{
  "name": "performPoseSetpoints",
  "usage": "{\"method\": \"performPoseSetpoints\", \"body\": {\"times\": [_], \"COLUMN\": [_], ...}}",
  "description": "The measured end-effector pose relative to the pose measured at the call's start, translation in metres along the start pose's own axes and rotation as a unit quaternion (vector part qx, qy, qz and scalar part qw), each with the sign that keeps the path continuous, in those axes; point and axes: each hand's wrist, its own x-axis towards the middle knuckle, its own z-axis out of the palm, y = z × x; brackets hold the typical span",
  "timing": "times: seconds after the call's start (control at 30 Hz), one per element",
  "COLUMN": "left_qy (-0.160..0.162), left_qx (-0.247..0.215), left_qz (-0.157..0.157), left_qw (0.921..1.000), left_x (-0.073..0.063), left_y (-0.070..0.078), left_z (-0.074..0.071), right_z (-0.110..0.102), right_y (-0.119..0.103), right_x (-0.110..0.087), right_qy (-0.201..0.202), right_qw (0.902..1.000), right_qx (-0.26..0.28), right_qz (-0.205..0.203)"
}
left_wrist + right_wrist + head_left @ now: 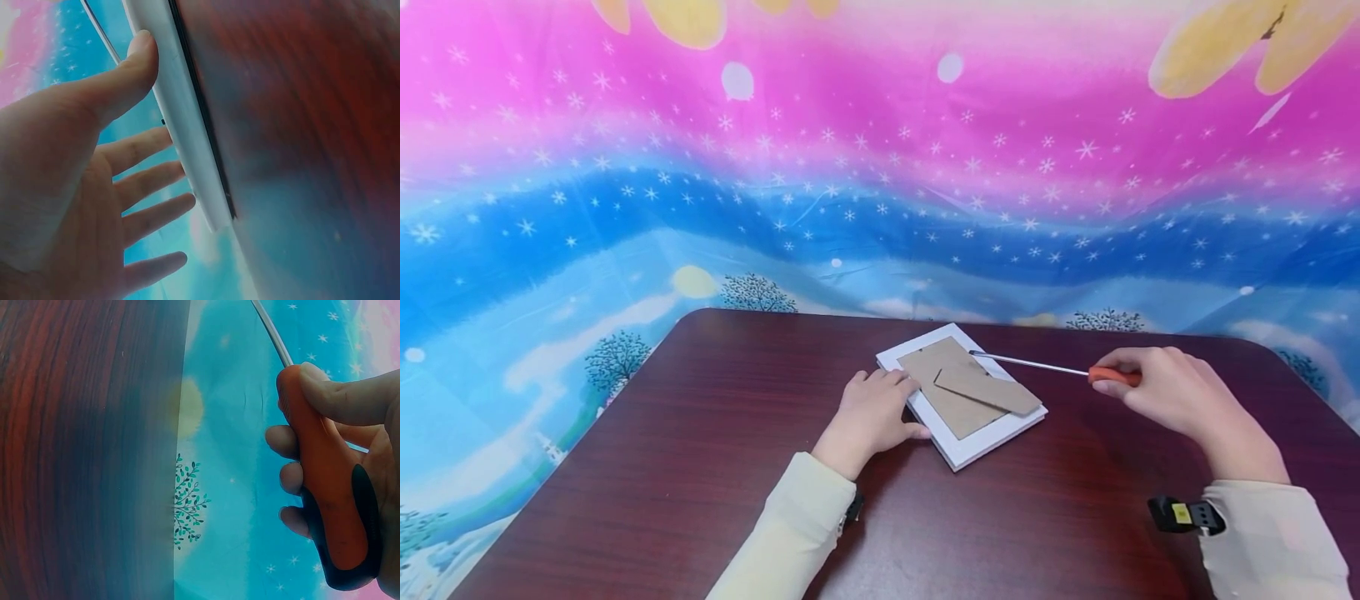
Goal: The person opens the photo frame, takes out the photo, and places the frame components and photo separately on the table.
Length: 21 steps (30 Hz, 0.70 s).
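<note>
A white picture frame (958,450) lies back side up on the table, its brown backing board (925,367) and angled stand leg (992,392) showing. My left hand (871,412) rests against the frame's left edge. In the left wrist view its thumb (144,56) touches the white side and the other fingers extend fairly straight by the edge. My right hand (1176,396) grips a screwdriver by its orange and black handle (325,469). The long metal shaft (1037,363) reaches left, with its tip at the backing's upper right edge. Whether the tip is under a tab is too small to tell.
The dark reddish wooden table (722,400) has rounded far corners. Directly behind it hangs a pink and blue cloth (865,167) printed with snowflakes and trees. A black wrist strap (1183,515) sits at the right sleeve.
</note>
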Motion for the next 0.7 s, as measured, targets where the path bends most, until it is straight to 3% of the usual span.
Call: {"method": "performPoseSetpoints", "body": {"times": [0.53,0.7], "left_qy": [0.012,-0.003], "left_qx": [0.086,0.12], "left_qz": [-0.037,-0.051], "left_qw": [0.9955,0.9914], "left_x": [-0.006,-0.01], "left_y": [0.024,0.037], "left_z": [-0.003,-0.004], "right_z": [0.0,-0.001], "right_y": [-0.002,-0.004], "right_x": [-0.001,0.0], "right_qy": [-0.009,0.003], "right_qw": [1.0,1.0], "right_qx": [0.001,-0.004], "right_qz": [0.001,-0.005]}}
